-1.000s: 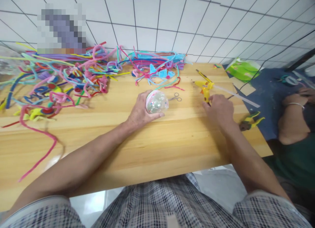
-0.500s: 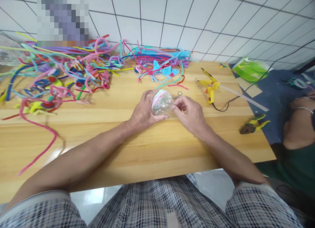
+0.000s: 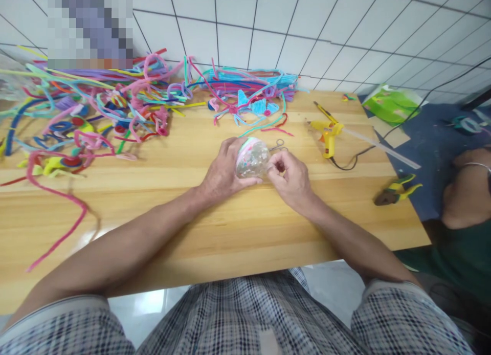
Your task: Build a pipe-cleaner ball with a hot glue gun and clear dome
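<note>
Between my hands is a clear, rounded, ball-like thing [image 3: 253, 159] with pink, blue and white flecks and a pastel-striped edge at its upper left; I cannot tell its exact kind. My left hand [image 3: 224, 168] wraps it from the left, thumb along its underside. Fingertips of my right hand [image 3: 289, 175] are pinched together at its right side; whether anything thin is between them cannot be made out. Just behind the right hand lies a small pair of scissors [image 3: 279, 144], partly covered by the fingers.
Many coloured pipe cleaners [image 3: 95, 107] are heaped at the back left, with a bundle [image 3: 249, 81] along the wall. At right lie a yellow glue gun [image 3: 328, 135], a utility knife [image 3: 324, 112], a clear stick [image 3: 383, 149] and pliers [image 3: 397, 190]. Another person's arm [image 3: 466, 191] shows far right.
My right hand has shifted slightly left and its fingers have curled tighter by the clear thing. My left hand keeps its hold. The whole view has moved a little.
</note>
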